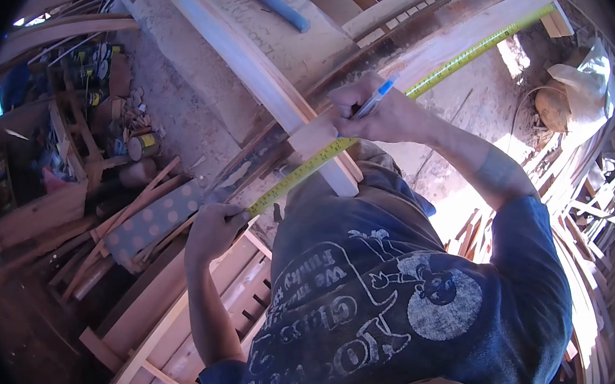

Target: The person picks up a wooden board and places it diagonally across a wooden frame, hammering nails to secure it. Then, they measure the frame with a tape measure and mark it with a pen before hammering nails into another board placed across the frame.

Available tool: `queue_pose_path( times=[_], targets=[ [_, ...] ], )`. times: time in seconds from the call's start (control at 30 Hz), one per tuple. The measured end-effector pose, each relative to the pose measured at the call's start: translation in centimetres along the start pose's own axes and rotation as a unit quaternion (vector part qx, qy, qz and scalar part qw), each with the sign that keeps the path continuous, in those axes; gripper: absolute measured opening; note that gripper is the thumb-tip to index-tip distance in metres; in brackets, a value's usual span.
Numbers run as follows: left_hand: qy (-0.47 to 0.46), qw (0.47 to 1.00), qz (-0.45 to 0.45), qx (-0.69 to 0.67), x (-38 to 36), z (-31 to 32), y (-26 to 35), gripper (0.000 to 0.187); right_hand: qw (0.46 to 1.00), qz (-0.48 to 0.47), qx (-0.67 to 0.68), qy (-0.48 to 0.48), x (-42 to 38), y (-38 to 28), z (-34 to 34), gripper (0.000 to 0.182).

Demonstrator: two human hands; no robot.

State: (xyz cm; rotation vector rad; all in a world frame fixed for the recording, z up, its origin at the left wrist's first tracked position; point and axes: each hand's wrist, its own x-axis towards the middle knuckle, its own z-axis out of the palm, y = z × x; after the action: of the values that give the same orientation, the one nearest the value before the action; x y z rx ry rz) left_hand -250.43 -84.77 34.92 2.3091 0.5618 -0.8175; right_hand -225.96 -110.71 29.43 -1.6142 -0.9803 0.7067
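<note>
My left hand (pixel 216 229) is closed on a yellow tape measure (pixel 298 172), pinching it; whether the case sits in the palm cannot be made out. The blade stretches past my waist to the far right, along a pale wooden board (pixel 466 32). My right hand (pixel 385 114) grips a pen (pixel 376 99) with a blue end, held just above the tape. Part of the blade is hidden beneath this hand. A long narrow wooden piece (pixel 247 64) crosses under the board and tape, its near end by my shirt.
A hammer-like tool (pixel 271 7) lies on the sheet at the top. At left are a can (pixel 143 146), a dotted panel (pixel 153 220) and wood scraps. A wooden frame (pixel 151 336) stands at lower left. Wood strips (pixel 588 261) and a plastic bag (pixel 586 84) are at right.
</note>
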Motion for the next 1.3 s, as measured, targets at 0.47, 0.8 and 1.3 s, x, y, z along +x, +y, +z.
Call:
queue_pose_path(
  times=[0.47, 0.8, 1.3],
  targets=[
    [-0.013, 1.000, -0.014, -0.001, -0.02, -0.09, 0.11, 0.024, 0.999, -0.024, -0.027, 0.002, 0.00, 0.10, 0.06, 0.032],
    [-0.014, 1.000, -0.019, 0.004, 0.03, -0.11, 0.16, 0.023, 0.999, -0.035, -0.026, 0.006, -0.08, 0.11, 0.08, 0.033],
    [-0.011, 0.999, -0.036, -0.002, -0.26, -0.08, 0.15, 0.022, 0.995, 0.031, 0.062, 0.078, -0.64, -0.32, -0.55, 0.035]
  ],
)
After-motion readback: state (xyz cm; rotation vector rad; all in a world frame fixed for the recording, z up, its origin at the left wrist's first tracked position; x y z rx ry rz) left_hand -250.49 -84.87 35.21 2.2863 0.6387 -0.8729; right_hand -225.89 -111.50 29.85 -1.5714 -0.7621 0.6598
